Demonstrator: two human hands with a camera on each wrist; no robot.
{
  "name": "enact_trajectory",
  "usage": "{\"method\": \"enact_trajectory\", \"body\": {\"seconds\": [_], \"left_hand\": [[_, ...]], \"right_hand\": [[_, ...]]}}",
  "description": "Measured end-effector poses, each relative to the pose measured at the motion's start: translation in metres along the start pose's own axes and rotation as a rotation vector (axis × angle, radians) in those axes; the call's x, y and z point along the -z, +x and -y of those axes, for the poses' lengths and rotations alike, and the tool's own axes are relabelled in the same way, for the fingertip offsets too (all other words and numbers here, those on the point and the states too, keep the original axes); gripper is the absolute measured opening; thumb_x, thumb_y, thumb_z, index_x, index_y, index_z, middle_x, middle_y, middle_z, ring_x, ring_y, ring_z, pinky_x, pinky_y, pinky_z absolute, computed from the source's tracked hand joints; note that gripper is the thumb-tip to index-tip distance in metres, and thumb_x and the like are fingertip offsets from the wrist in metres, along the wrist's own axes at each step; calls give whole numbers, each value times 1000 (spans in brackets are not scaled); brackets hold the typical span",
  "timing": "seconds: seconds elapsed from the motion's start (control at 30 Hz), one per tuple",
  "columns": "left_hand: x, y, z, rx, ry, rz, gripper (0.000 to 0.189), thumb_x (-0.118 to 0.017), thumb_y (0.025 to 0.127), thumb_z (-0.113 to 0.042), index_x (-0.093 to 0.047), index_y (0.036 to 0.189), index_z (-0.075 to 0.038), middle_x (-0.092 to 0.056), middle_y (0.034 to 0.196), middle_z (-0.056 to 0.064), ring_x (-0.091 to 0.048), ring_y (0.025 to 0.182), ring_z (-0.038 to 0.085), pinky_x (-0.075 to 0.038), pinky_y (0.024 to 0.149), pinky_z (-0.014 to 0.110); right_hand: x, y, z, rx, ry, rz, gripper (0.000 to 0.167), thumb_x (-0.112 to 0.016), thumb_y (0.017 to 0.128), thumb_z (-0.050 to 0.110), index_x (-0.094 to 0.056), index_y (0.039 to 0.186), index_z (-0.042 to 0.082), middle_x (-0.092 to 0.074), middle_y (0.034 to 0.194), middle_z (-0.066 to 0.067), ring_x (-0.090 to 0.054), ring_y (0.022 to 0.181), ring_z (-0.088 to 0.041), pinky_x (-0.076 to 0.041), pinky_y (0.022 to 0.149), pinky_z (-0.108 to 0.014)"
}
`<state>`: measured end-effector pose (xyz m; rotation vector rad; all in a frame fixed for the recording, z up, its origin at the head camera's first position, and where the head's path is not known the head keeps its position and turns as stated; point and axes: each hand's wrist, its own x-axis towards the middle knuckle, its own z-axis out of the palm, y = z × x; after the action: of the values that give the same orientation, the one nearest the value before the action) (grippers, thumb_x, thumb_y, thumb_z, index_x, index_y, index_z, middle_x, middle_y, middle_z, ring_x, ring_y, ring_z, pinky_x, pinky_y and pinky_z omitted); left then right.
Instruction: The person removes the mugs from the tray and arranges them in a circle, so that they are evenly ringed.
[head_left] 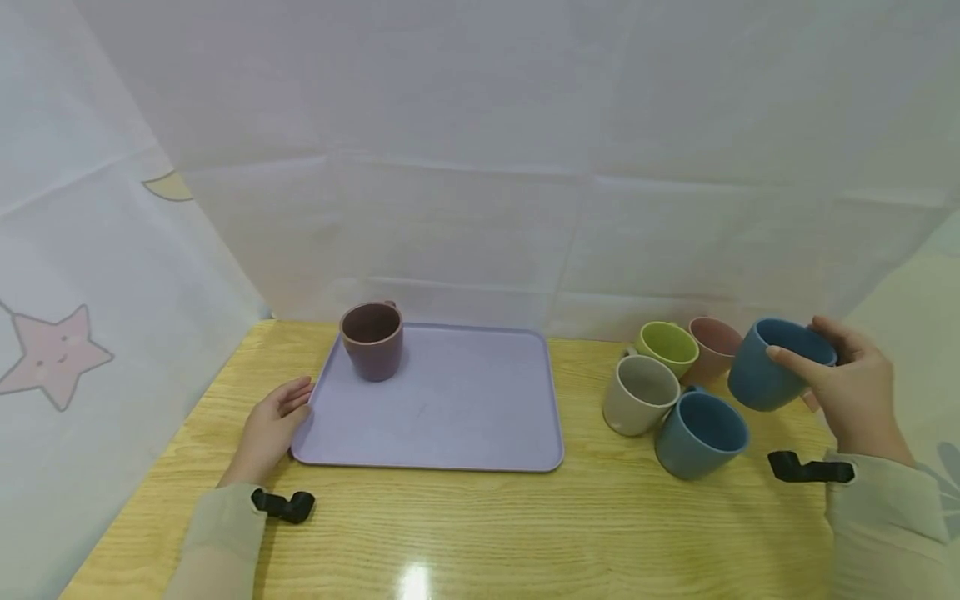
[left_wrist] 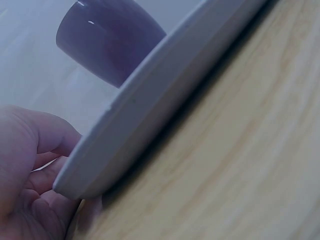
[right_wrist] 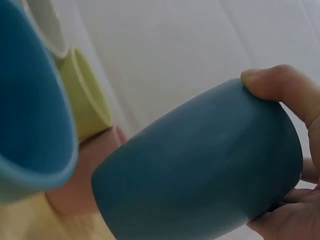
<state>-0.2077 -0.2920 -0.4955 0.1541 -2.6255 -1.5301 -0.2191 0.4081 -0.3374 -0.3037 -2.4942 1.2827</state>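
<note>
The head camera looks from six o'clock down upon the desk [head_left: 465, 525]. Very near and tilted, the left wrist camera faces the tray [left_wrist: 145, 107], the right one a held blue mug [right_wrist: 200, 165]; the head view shares both, the latter at three o'clock.

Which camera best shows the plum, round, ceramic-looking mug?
The head view: the mug stands upright, its rim, inside and some handle visible. The left wrist view shows its outer side, partly cropped; the right wrist view, nothing.
</note>
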Motion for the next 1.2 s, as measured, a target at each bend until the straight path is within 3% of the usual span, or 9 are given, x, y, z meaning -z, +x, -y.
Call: {"method": "enact_trajectory", "body": {"seconds": [0.1, 0.17, 0.2, 0.23, 0.3, 0.47, 0.67, 0.9, 1.2], "left_hand": [[0, 0, 1, 4, 0, 5, 50, -51, 105, -8, -39, 153, 3, -50, 148, 24, -50, 135, 36, -45, 93, 8], [0, 0, 1, 10, -4, 9, 51, -51, 106, -9, -38, 153, 3, -50, 148, 24, -49, 135, 36, -46, 97, 13], [-1, 0, 1, 13, -6, 11, 51, -51, 106, -9, -38, 153, 3, -50, 148, 24, -49, 136, 36, -47, 99, 15], [-1, 0, 1, 14, -8, 12, 51, -51, 106, -9, -38, 153, 3, -50, 149, 24, -49, 136, 36, -47, 100, 16], [-1, 0, 2, 16, -11, 10, 50, -51, 106, -8, -38, 153, 3, -50, 148, 24, -49, 136, 36, -47, 98, 14], [-2, 1, 2, 12, -7, 3, 50, -51, 105, -7, -39, 153, 3, -50, 148, 24, -50, 134, 35, -43, 91, 5], [-2, 2, 1, 11, -3, -3, 50, -51, 105, -6, -40, 152, 4, -50, 148, 24, -50, 134, 37, -44, 91, 6], [-1, 0, -2, 21, 0, 1, 50, -51, 105, -7, -39, 153, 3, -50, 148, 24, -50, 134, 36, -43, 92, 6], [-1, 0, -2, 10, -13, -4, 50, -51, 104, -5, -40, 152, 5, -51, 147, 25, -50, 134, 37, -39, 86, 0]], "right_hand": [[2, 5, -15, -18, -2, 34, 81, -75, 93, 34, -29, 160, 29, -22, 167, 3, -22, 152, -13, -35, 107, -9], [1, 8, -25, -18, -1, 28, 82, -74, 93, 36, -28, 161, 27, -3, 170, -2, -5, 155, -17, -11, 124, -23], [0, 9, -30, -16, 1, 22, 82, -73, 94, 37, -27, 161, 26, 5, 170, -2, 4, 155, -18, 5, 125, -34], [-1, 10, -35, -14, -1, 15, 83, -72, 94, 38, -26, 162, 24, 13, 168, -2, 12, 154, -19, 13, 124, -45], [-4, 12, -42, -22, 11, 2, 84, -72, 94, 39, -25, 162, 25, 15, 167, 1, 15, 153, -20, 15, 120, -57], [-7, 12, -55, -63, 7, 17, 86, -71, 94, 42, -20, 162, 30, -12, 169, 4, -10, 155, -21, -22, 124, -46], [-14, 14, -65, -84, 19, -20, 89, -74, 92, 39, -20, 162, 31, -21, 168, -1, -17, 154, -18, -27, 120, -25], [-24, 18, -70, -96, 59, -80, 91, -76, 91, 35, -20, 163, 23, -22, 167, -5, -19, 154, -22, -25, 123, -41], [-32, 22, -82, -134, 43, -123, 91, -78, 90, 36, -26, 162, 16, -26, 165, -11, -24, 152, -25, -27, 122, -41]]}}
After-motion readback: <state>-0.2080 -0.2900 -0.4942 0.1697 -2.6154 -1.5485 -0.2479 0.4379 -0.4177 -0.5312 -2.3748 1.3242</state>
